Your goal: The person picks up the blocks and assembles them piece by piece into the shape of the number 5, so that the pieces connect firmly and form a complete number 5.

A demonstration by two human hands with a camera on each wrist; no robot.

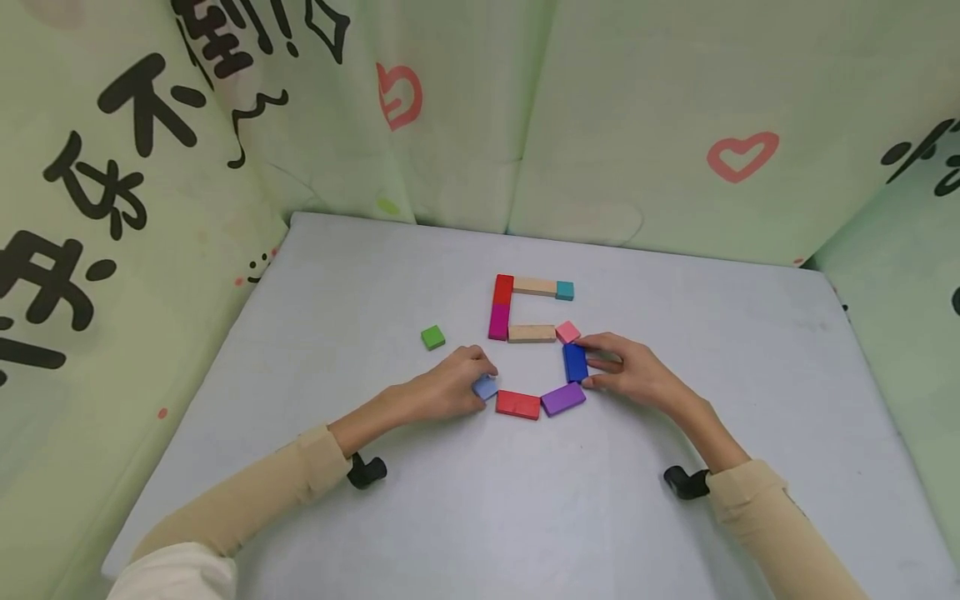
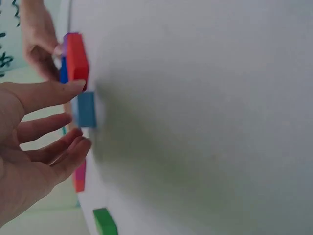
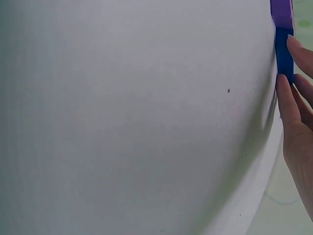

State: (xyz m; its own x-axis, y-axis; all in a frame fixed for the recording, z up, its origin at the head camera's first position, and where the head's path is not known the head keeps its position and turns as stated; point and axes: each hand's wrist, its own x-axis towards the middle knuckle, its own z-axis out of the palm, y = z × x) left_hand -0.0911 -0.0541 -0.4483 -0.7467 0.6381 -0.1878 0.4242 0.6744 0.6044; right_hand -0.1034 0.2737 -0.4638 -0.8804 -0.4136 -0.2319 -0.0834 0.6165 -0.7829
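My left hand [image 1: 448,385] pinches a light blue block [image 1: 485,387] between thumb and fingers. In the left wrist view, the thumb tip lies where this light blue block [image 2: 86,109] meets a red block [image 2: 77,58]. My right hand [image 1: 628,367] holds a dark blue block [image 1: 575,362] by its ends; the right wrist view shows thumb and fingertips on the blue block [image 3: 284,54]. Beside it lie a purple block [image 1: 563,399] and, at the upper end, a pink block [image 1: 567,332]. The red block [image 1: 517,405] sits between the purple and light blue ones.
Farther back, a red block [image 1: 503,289], a magenta block [image 1: 498,322], two wooden blocks [image 1: 535,286] and a teal block [image 1: 565,291] form an angular outline. A green block [image 1: 432,337] lies apart at left. Printed curtains [image 1: 637,125] surround the white table [image 1: 480,517].
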